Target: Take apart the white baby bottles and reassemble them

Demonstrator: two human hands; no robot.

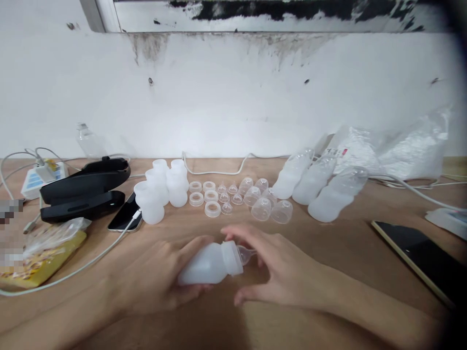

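Observation:
My left hand (168,272) is wrapped round a milky white baby bottle (206,265), tilted on its side with its top to the right. A white collar ring (232,257) and a clear teat (246,253) sit on the bottle's top. My right hand (270,262) is curved about the teat end, thumb and fingers apart; whether a fingertip touches the ring I cannot tell. Beyond the hands lie several loose collar rings (212,209), several clear teats (226,208) and several clear caps (260,209). Several open bottle bodies (150,204) stand to their left.
Three capped bottles (330,197) stand at the right, before plastic bags (408,146). A phone (419,257) lies at the far right. On the left are a black case (85,182), another phone (126,214) with a white cable, a yellow packet (47,255) and a power strip (32,182).

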